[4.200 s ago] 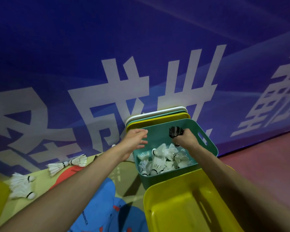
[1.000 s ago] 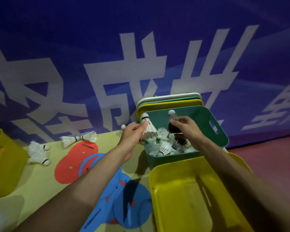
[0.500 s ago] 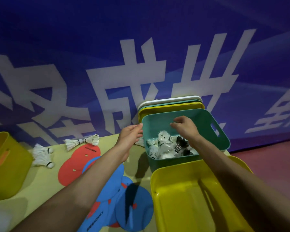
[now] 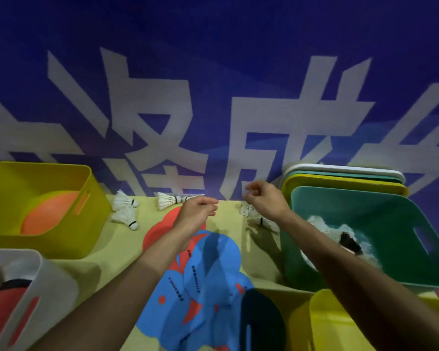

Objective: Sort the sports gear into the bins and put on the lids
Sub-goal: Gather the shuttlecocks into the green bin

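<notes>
My left hand (image 4: 198, 212) hovers over the yellow mat with its fingers curled in and nothing in it. To its right, my right hand (image 4: 264, 198) is also curled and empty, just above two white shuttlecocks (image 4: 249, 209) lying beside the green bin (image 4: 380, 206). That bin holds several white shuttlecocks (image 4: 319, 225) and a black one (image 4: 350, 245). More white shuttlecocks lie at the back of the mat: a pair (image 4: 127, 214) near the yellow bin (image 4: 61, 239) and a joined pair (image 4: 167, 200) beyond my left hand. Lids (image 4: 345, 177) in white, green and yellow lean behind the green bin.
The yellow bin on the left holds an orange disc (image 4: 48, 211). A white bin (image 4: 48, 282) at the lower left has something red inside. Another yellow bin (image 4: 322, 323) sits at the lower right. Blue and red flat discs (image 4: 208, 279) lie mid-mat. A blue banner wall closes the back.
Both hands have left the green bin and moved left over the mat. The shuttlecocks they held a second ago are no longer in them. The view has swung left.
</notes>
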Tool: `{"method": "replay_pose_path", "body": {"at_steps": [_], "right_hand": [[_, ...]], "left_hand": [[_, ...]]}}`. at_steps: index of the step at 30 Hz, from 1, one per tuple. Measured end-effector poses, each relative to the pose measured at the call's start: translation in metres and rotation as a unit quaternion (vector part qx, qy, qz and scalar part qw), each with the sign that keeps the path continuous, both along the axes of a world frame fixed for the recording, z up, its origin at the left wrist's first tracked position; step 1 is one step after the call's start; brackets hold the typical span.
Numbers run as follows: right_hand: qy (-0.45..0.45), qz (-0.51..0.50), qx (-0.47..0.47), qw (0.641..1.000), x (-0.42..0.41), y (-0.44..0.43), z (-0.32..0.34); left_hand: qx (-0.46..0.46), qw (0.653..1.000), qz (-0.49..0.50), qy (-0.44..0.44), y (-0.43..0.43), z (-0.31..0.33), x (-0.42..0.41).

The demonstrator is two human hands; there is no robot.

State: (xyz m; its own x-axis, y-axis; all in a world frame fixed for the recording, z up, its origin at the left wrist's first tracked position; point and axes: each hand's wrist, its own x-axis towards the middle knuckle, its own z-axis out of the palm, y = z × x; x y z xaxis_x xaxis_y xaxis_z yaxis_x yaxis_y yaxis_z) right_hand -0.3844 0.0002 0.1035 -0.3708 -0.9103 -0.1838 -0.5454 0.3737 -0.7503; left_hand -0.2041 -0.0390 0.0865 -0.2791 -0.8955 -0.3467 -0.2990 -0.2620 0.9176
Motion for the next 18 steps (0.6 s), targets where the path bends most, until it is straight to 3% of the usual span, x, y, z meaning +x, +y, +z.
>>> {"method": "replay_pose_path", "body": {"at_steps": [7,18], "right_hand": [[0.06,0.083,0.07,0.992,0.063,-0.075,-0.042],[0.179,0.175,0.161,0.955,0.124,-0.156,-0.117]], "left_hand": [[0.002,0.993,0.105,-0.046,-0.054,-0.044,0.081],[0.1,0.956,0.26,-0.091,-0.117,-0.13,0.175]]}}
